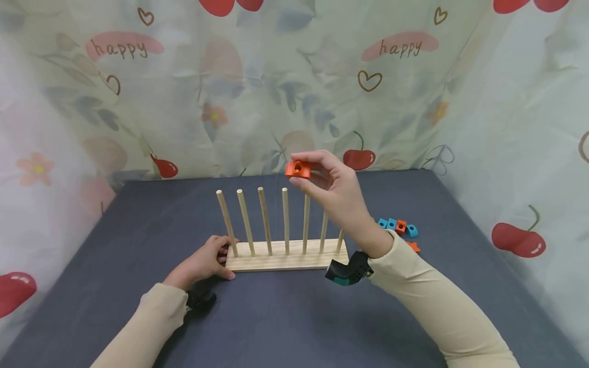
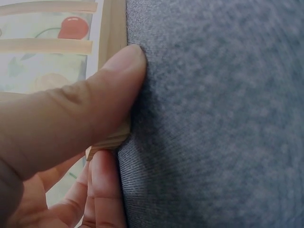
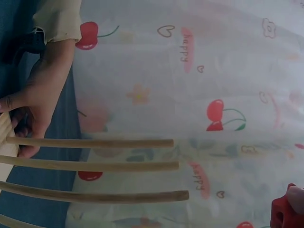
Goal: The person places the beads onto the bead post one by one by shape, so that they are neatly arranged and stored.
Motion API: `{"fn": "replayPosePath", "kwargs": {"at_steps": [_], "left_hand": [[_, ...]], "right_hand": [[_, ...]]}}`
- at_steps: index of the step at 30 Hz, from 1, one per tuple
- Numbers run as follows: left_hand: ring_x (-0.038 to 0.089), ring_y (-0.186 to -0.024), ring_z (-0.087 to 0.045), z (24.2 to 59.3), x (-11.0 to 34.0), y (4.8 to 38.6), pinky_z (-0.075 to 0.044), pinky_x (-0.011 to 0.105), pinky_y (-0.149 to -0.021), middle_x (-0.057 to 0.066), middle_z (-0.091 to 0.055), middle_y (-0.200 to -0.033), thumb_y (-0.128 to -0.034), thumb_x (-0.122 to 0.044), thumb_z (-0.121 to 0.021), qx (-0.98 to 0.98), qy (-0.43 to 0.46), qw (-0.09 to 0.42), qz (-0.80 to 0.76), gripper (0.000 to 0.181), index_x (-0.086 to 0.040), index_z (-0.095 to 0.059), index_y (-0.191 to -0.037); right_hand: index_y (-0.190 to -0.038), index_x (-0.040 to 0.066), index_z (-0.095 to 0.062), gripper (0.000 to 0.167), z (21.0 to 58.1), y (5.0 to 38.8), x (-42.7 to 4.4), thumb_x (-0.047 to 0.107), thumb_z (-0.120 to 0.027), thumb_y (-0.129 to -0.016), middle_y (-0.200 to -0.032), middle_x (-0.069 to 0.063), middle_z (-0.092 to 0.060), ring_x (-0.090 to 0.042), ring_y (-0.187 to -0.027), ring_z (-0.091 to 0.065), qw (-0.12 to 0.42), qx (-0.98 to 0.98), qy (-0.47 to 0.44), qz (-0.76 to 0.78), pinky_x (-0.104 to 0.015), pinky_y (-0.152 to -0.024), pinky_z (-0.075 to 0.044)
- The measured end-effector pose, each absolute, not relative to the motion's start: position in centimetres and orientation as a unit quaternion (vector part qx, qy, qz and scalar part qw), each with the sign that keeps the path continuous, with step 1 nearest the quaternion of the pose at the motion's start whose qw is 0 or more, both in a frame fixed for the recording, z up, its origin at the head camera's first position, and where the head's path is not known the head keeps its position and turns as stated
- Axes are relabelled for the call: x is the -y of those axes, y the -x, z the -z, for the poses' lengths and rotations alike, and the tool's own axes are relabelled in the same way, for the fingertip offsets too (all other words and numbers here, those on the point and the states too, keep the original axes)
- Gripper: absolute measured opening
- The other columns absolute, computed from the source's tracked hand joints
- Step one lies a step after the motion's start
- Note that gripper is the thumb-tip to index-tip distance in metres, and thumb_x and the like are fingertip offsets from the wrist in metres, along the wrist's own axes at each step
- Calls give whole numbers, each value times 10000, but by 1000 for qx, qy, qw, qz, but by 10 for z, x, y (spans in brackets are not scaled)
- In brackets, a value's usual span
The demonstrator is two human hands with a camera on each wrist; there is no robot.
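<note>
Orange block pierced by a round hole [image 1: 291, 169], small and smooth-faced, is pinched between the thumb and fingers of a person's right hand [image 1: 336, 186] in the head view, raised above a row of seven upright wooden dowels [image 1: 267, 220]. The block appears over the tops of the fourth and fifth dowels from the left, its longer side running across the view, roughly along the pale rectangular wooden base [image 1: 285, 262], and its hole turned toward the head camera while the dowels stand on end. How far in front of or behind their tips it hangs cannot be told. The right hand is the nearer to it; the left hand [image 1: 204, 261] grips the left end of the base, low and well apart. Small blue and orange pieces [image 1: 401, 227] lie on the dark grey tabletop [image 1: 276, 317] to the right.

From the left wrist, the thumb lies across the edge of the base, with fingers at its end.

From the right wrist, the block shows at the lower right corner, partly cut off, a fingertip against it, beyond the free ends of the dowels; the left hand appears at the opposite side, beside the base.
</note>
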State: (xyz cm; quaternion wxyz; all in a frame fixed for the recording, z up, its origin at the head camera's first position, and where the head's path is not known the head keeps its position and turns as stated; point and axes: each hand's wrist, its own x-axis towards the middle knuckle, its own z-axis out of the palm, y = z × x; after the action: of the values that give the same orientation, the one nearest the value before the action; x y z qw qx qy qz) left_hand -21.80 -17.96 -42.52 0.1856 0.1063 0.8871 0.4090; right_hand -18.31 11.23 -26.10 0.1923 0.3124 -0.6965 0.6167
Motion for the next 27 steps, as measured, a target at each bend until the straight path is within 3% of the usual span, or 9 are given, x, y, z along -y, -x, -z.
{"fn": "replayPosePath", "kwargs": {"at_steps": [6, 11, 22, 27], "left_hand": [[382, -1183, -447, 427, 181, 216, -459, 482, -967, 234, -331, -1297, -650, -8, -876, -889, -106, 186, -404, 827, -36, -478, -1375], [393, -1210, -428, 428, 180, 218, -448, 480, -1005, 226, -330, -1298, -654, -3, -873, -889, -105, 181, -408, 837, -35, -470, -1386], [410, -1226, -414, 429, 182, 220, -479, 455, -974, 227, -311, -1307, -672, 5, -860, -881, -113, 186, -421, 845, -24, -443, -1405], [423, -1234, -405, 430, 183, 219, -474, 457, -985, 228, -307, -1294, -671, 16, -857, -874, -119, 188, -433, 836, -20, -447, -1399]], "right_hand": [[-1209, -14, -619, 361, 271, 187, -100, -19, -693, -856, -1165, -146, -640, -162, -1094, -623, 198, 713, -313, -596, -325, -997, -483], [-1216, 46, -629, 355, 284, 192, -95, 50, -701, -868, -1213, -91, -646, -134, -1161, -599, 211, 732, -293, -577, -280, -936, -495], [-1279, 64, -601, 388, 310, 201, -90, 99, -677, -900, -1144, -81, -661, -145, -976, -618, 209, 729, -272, -592, -248, -773, -478], [-1302, 41, -560, 408, 318, 202, -87, 70, -661, -908, -1152, -118, -640, -151, -957, -611, 204, 708, -259, -625, -212, -786, -510]]}}
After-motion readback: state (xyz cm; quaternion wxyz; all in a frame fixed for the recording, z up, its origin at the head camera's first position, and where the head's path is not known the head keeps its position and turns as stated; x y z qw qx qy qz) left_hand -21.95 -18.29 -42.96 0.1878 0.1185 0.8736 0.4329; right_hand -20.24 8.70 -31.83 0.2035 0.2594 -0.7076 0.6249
